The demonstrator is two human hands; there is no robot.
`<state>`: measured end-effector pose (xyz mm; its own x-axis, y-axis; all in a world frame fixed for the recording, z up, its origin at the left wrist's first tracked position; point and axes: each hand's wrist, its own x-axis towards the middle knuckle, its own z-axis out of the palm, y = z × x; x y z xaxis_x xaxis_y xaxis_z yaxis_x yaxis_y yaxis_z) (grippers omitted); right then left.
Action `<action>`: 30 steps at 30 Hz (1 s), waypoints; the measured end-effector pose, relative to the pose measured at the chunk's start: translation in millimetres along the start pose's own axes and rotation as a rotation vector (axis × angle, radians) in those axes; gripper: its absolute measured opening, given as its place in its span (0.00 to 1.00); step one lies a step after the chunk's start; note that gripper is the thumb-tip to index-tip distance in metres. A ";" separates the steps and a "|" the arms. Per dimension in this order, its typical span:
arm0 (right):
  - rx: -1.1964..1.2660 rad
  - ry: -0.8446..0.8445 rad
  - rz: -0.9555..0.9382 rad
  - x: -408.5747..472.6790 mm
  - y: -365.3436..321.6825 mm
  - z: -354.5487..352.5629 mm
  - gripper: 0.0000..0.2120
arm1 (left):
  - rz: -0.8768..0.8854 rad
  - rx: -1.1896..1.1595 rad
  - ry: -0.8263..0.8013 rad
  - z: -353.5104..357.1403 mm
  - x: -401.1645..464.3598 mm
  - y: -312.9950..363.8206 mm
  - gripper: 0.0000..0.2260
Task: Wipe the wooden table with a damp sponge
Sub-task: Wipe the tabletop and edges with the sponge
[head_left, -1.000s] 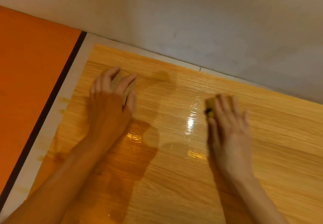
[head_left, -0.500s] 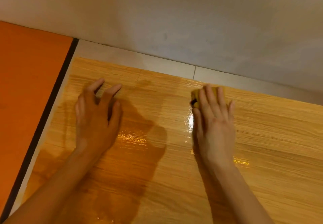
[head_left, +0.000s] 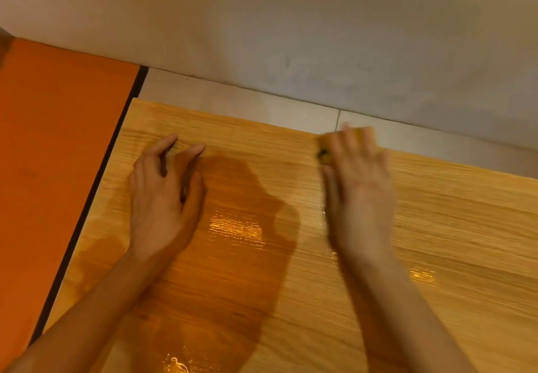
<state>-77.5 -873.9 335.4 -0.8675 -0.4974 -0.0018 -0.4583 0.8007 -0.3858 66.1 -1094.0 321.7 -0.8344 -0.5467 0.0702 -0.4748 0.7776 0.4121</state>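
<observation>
Moved since half a second ago: right hand (head_left: pixel 359 195) and sponge (head_left: pixel 323 151), pushed farther from the body to the far edge.
Tabletop (head_left: pixel 436 256): wet sheen near and centre; wide bare room to the right.
Left hand (head_left: pixel 163 201): nothing held, fingers loosely spread, resting flat near the left edge.
Right hand: blurred, pressed flat on the sponge, which lies under its fingertips and shows at their left.
Judgement: no room ahead; next stroke must run sideways or back.
Beyond: pale floor (head_left: pixel 262 104), wall (head_left: pixel 291 23).
</observation>
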 end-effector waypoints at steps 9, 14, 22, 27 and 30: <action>-0.049 0.064 -0.008 47.4 -89.8 46.4 0.17 | 0.001 0.012 0.019 1.4 1.4 -3.8 0.20; -0.050 -0.031 -0.225 79.7 -109.9 50.7 0.14 | 0.002 0.024 0.017 2.0 2.1 -3.3 0.19; -0.155 0.008 0.140 47.4 17.2 -16.6 0.17 | 0.003 0.007 0.059 2.8 2.1 -3.3 0.22; -0.152 0.022 -0.021 70.7 -70.1 27.1 0.18 | -0.033 0.027 0.055 3.8 3.0 -1.5 0.24; -0.156 -0.019 -0.174 94.6 -140.5 62.7 0.16 | -0.033 0.005 0.036 3.6 3.1 -0.6 0.23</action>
<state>-83.0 -1054.3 331.5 -0.7694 -0.6378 0.0345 -0.6266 0.7432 -0.2347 62.8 -1095.1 318.4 -0.8077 -0.5828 0.0895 -0.5032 0.7604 0.4106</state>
